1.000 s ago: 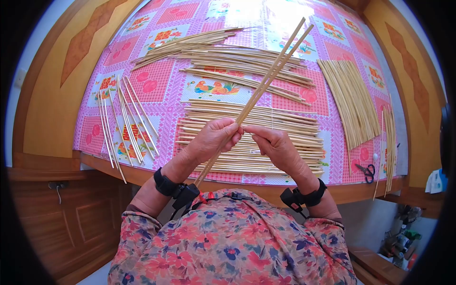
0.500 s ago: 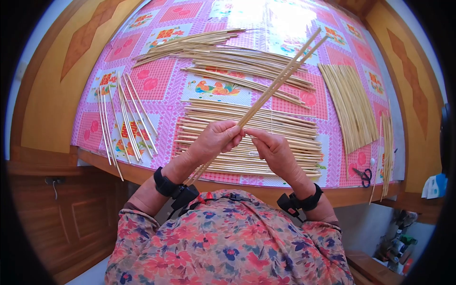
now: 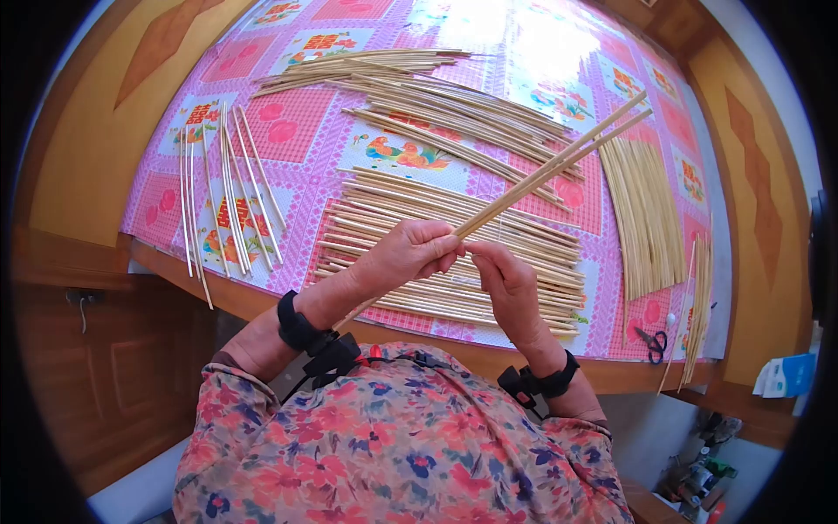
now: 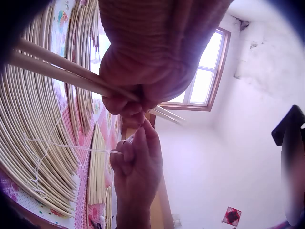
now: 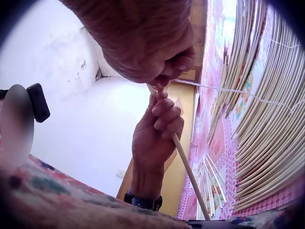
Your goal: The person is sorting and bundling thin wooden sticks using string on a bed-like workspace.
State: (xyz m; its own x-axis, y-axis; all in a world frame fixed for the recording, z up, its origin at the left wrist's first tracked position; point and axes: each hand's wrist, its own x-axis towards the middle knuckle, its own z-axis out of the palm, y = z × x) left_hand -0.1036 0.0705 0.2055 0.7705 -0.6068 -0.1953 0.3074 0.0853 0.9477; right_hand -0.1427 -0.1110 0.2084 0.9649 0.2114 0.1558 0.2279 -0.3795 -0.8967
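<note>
Gripping sticks (image 3: 506, 199) (left fingers (image 3: 443, 247) curled)

Garment: floral top (image 3: 401, 445), pink and coral blooms, navy and muted-green touches, beige-grey ground; print blurred in the right wrist view.
Sleeves: same print, ending near the elbows; dark brown edging (image 3: 229, 359) under the left hem.
Neck end: small red piece (image 3: 375, 352), black fitting beside it.
Left wrist: wide black strap (image 3: 297, 323), boxy black module (image 3: 333, 359), dark cable.
Right wrist: black strap (image 3: 559, 377), black module (image 3: 521, 384), small reddish mark, thin dark cable.
Right hand (image 4: 138, 176): thin ring-like band (image 4: 128, 141), detail unclear.
</note>
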